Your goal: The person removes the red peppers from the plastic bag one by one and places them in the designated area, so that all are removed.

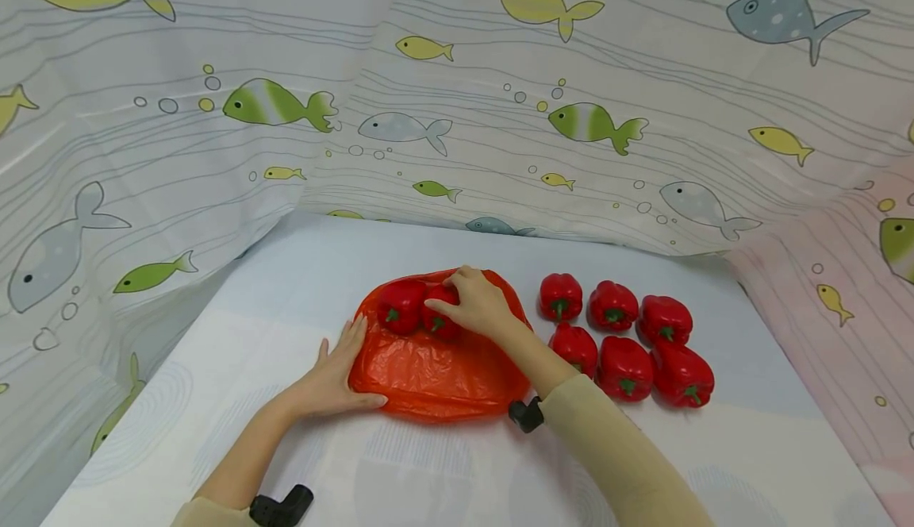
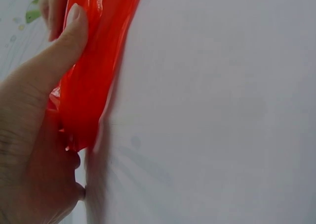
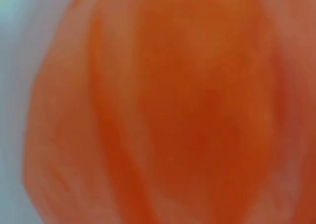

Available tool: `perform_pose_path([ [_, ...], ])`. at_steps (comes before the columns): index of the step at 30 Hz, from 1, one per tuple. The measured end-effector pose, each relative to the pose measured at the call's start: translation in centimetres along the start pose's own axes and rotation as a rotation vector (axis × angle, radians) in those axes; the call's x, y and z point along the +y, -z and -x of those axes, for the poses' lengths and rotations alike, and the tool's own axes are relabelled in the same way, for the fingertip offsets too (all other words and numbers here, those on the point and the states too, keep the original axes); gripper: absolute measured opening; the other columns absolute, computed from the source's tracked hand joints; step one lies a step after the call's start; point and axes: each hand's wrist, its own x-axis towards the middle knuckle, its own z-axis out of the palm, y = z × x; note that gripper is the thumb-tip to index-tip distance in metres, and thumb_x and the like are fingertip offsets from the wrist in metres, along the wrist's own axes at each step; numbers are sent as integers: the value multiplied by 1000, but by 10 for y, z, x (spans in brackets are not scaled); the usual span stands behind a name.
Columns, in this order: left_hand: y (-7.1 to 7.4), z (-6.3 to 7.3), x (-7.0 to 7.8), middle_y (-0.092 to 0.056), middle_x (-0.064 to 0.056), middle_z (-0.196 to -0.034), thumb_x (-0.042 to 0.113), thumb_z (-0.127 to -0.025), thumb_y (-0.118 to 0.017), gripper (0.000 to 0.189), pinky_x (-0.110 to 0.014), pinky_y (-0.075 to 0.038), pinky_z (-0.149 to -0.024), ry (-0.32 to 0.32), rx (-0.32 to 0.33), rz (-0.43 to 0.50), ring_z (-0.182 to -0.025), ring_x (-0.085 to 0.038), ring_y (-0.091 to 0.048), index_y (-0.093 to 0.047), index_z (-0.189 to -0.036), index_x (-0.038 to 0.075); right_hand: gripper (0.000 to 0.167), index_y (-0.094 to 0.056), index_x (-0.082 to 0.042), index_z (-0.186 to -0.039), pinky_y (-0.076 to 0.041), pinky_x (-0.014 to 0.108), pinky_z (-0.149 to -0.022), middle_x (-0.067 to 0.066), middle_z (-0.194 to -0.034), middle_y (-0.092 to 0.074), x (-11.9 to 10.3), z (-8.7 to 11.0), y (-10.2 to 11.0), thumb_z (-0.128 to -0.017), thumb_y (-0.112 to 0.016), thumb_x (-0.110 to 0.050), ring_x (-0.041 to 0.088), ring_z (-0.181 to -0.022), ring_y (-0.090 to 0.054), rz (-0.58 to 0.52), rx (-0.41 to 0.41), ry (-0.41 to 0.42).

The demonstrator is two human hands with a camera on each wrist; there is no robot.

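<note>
In the head view, an orange-red plastic bag (image 1: 443, 368), its mouth spread wide, lies on the table. Two red bell peppers sit at its back: the left pepper (image 1: 400, 309) is uncovered, while my right hand (image 1: 478, 301) grips the right pepper (image 1: 439, 322) from above and partly hides it. Against the bag's left side rests my left hand (image 1: 339, 372), fingers spread and thumb along the near edge. From the left wrist, the thumb of the left hand (image 2: 37, 100) touches the bag wall (image 2: 94, 80). Only blurred bag plastic (image 3: 197, 110) fills most of the right wrist view.
Several red bell peppers (image 1: 624, 368) with green stems stand in two rows right of the bag, close to my right forearm. The white table (image 1: 286, 273) meets a fish-patterned curtain (image 1: 457, 98) at its back and sides.
</note>
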Motion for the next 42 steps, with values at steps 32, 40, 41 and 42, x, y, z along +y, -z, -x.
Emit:
perform_pose_path([
  [32,1,1,4,0,-24,-158,54,-72,-77,124,-69,9,-105,4,1,-4,-144,-43,6,-4,-151,-6,94,-35,-10,-140,-53,36,-87,4,-139,-40,-13,35,19,-65,-88,-31,17,-126,-37,-216,281,342],
  [40,0,0,3,-2,-23,-158,55,-71,-77,124,-69,9,-105,14,-2,-13,-144,-42,6,-4,-151,-5,99,-34,-7,-139,-53,38,-86,8,-138,-40,-21,47,33,-60,-90,-26,21,-127,-36,-191,456,517],
  [41,0,0,3,-1,-23,-158,54,-71,-77,124,-68,10,-105,15,-2,-11,-144,-42,6,-4,-152,-5,99,-34,-7,-139,-53,38,-86,8,-138,-40,-21,49,35,-60,-90,-26,22,-127,-37,-192,473,530],
  [42,0,0,3,-1,-23,-158,55,-71,-77,124,-68,10,-105,14,-2,-11,-144,-42,6,-4,-152,-5,99,-33,-6,-139,-53,39,-86,9,-138,-40,-22,50,37,-60,-90,-25,22,-127,-37,-194,488,543],
])
